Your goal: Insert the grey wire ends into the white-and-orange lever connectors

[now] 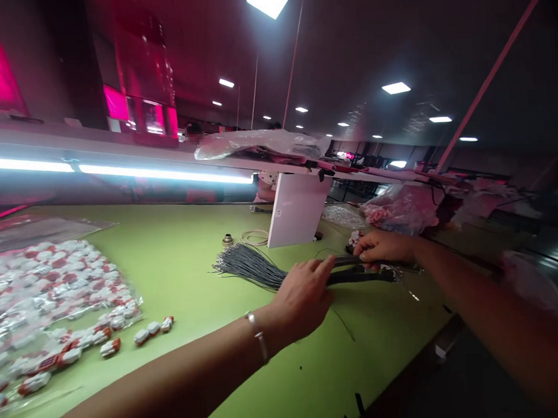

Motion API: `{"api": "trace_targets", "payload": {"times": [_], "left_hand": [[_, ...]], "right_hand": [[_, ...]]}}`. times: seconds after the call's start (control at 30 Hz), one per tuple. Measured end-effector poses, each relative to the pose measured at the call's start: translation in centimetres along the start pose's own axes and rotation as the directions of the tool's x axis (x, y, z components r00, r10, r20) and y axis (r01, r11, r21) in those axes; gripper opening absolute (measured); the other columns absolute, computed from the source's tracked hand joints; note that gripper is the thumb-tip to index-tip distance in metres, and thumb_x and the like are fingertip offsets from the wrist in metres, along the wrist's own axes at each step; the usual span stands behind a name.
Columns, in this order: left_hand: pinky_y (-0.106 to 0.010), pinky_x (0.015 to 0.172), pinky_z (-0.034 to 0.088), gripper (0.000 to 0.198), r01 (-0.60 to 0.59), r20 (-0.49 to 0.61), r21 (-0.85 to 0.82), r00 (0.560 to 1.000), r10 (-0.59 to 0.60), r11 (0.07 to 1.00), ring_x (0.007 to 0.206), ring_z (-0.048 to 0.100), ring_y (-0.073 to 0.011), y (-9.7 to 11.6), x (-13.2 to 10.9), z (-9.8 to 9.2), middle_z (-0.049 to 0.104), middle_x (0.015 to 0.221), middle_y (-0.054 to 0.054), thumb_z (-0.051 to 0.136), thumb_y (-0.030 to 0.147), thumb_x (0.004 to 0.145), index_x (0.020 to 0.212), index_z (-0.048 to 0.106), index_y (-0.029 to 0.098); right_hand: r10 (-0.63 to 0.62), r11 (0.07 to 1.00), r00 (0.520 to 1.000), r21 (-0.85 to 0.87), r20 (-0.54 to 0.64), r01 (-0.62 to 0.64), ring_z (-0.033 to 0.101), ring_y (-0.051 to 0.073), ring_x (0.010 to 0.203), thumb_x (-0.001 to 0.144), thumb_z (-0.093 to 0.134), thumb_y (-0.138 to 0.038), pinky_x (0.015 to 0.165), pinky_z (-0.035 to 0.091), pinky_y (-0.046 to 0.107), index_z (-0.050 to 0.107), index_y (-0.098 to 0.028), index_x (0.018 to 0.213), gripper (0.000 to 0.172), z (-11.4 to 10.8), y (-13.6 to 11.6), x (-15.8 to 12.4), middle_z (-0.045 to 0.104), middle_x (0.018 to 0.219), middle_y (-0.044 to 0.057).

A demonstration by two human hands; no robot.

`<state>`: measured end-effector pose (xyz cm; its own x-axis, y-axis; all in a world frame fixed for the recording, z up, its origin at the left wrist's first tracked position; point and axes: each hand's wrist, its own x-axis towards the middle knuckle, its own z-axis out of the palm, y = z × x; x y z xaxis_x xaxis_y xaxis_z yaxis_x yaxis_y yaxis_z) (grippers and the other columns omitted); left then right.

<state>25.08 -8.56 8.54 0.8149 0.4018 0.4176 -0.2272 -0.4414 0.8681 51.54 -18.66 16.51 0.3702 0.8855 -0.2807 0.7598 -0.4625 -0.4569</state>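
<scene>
Holding a long bundle of gray wires [258, 269] across the green desk [180, 289], the right hand [384, 247] curls its fingers tightly around the bundle's far end, where the wires gather into a dark, thicker length. The left hand [302, 298] is apart from it, its fingers stretched over the bundle nearer the middle; whether they grip or only rest there is hard to tell. A metal bracelet [258, 336] circles that wrist.

The bundle lies low over the desk, its thin ends fanning out toward a white panel [297, 208]. It looks light and limp, and the loose strands seem likely to splay and snag. The surest hold appears to be around the gathered part, with the second hand steadying the length before the strands spread.

To the left, white-and-red connectors [149, 330] lie beside a clear plastic bag [129, 307] heaped with more of them. Near the panel sit a small brass fitting [227, 240] and a coil of pale cord [255, 237]. Beyond the right hand, a cloudy plastic bag [400, 209] holds more small parts.
</scene>
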Motion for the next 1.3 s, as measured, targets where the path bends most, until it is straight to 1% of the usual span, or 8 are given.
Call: {"api": "trace_targets", "payload": {"times": [0.17, 0.43, 0.63, 0.77, 0.87, 1.07, 1.2, 1.3], "left_hand": [[-0.036, 0.085, 0.048, 0.011, 0.133, 0.092, -0.265, 0.989, -0.112, 0.955, 0.086, 0.063, -0.0255, -2.2, 4.7, 7.7, 0.066, 0.076, -0.005, 0.077, 0.014, 0.069, 0.078, 0.073, 0.019], [-0.039, 0.078, 0.057, 0.027, 0.353, 0.223, -0.631, 0.935, -0.274, 0.691, 0.092, 0.066, -0.0201, -5.2, 9.0, 14.3, 0.066, 0.112, -0.008, 0.061, 0.031, 0.094, 0.115, 0.062, 0.014], [-0.041, 0.080, 0.058, 0.029, 0.364, 0.248, -0.776, 0.927, -0.281, 0.515, 0.095, 0.066, -0.0216, -4.8, 9.9, 15.1, 0.065, 0.116, -0.009, 0.061, 0.031, 0.094, 0.118, 0.061, 0.015], [-0.039, 0.079, 0.058, 0.027, 0.370, 0.251, -0.816, 0.919, -0.304, 0.444, 0.092, 0.066, -0.0209, -4.2, 10.0, 14.6, 0.066, 0.112, -0.008, 0.060, 0.031, 0.095, 0.116, 0.062, 0.014], [-0.041, 0.081, 0.057, 0.030, 0.366, 0.247, -0.823, 0.919, -0.307, 0.435, 0.097, 0.066, -0.0218, -3.7, 10.1, 14.2, 0.065, 0.117, -0.009, 0.060, 0.032, 0.095, 0.120, 0.060, 0.015], [-0.043, 0.083, 0.057, 0.031, 0.449, 0.306, -0.722, 0.889, -0.340, 0.527, 0.098, 0.066, -0.0226, -3.7, 9.5, 14.4, 0.064, 0.119, -0.010, 0.060, 0.032, 0.095, 0.121, 0.060, 0.015], [-0.041, 0.080, 0.058, 0.031, 0.510, 0.322, -0.556, 0.860, -0.395, 0.657, 0.095, 0.066, -0.0212, -3.9, 8.4, 13.6, 0.065, 0.117, -0.009, 0.060, 0.032, 0.095, 0.120, 0.060, 0.015], [-0.035, 0.069, 0.056, 0.016, 0.487, 0.274, -0.405, 0.872, -0.405, 0.774, 0.082, 0.067, -0.0216, -3.3, 7.6, 11.8, 0.069, 0.087, -0.006, 0.073, 0.026, 0.083, 0.091, 0.070, 0.012]], "right_hand": [[0.016, 0.991, 1.000, 0.131, -0.013, -0.014, 0.069, 0.019, 0.057, 0.070, 0.064, -0.019, 0.054, 0.054, 0.028, 0.069, -0.016, 0.083, 0.015, 0.7, -1.2, -1.3, 0.074, 0.068, 0.004], [-0.096, 0.995, 0.979, -0.035, -0.181, 0.091, 0.068, 0.020, 0.063, 0.074, 0.062, -0.018, 0.055, 0.051, 0.028, 0.074, -0.020, 0.089, 0.019, 2.2, -2.4, -3.0, 0.074, 0.069, 0.001], [-0.321, 0.944, 0.842, -0.213, -0.433, 0.250, 0.056, 0.033, 0.120, 0.083, 0.059, -0.024, 0.102, 0.041, 0.049, 0.070, -0.027, 0.116, 0.035, 2.2, -0.6, -7.5, 0.067, 0.127, 0.005], [-0.166, 0.984, 0.470, -0.113, -0.867, 0.139, 0.065, 0.030, 0.104, 0.095, 0.045, -0.034, 0.091, 0.050, 0.047, 0.058, -0.029, 0.129, 0.037, 2.5, 5.4, -9.5, 0.070, 0.115, 0.010], [-0.134, 0.989, 0.522, -0.083, -0.842, 0.119, 0.069, 0.029, 0.076, 0.092, 0.044, -0.032, 0.074, 0.056, 0.044, 0.066, -0.021, 0.111, 0.031, 5.3, 9.7, -8.7, 0.074, 0.083, 0.010], [-0.253, 0.967, 0.564, -0.193, -0.786, 0.166, 0.061, 0.035, 0.115, 0.084, 0.058, -0.031, 0.105, 0.041, 0.052, 0.073, -0.027, 0.099, 0.022, 11.5, 11.1, -4.6, 0.074, 0.113, 0.010], [-0.235, 0.972, 0.546, -0.190, -0.804, 0.138, 0.065, 0.036, 0.106, 0.087, 0.050, -0.029, 0.101, 0.043, 0.054, 0.074, -0.027, 0.092, 0.025, 12.3, 11.2, -3.6, 0.076, 0.103, 0.011], [-0.203, 0.979, 0.523, -0.166, -0.828, 0.118, 0.066, 0.036, 0.102, 0.089, 0.045, -0.031, 0.097, 0.045, 0.053, 0.073, -0.025, 0.091, 0.028, 12.1, 11.4, -4.1, 0.076, 0.098, 0.012]]}}
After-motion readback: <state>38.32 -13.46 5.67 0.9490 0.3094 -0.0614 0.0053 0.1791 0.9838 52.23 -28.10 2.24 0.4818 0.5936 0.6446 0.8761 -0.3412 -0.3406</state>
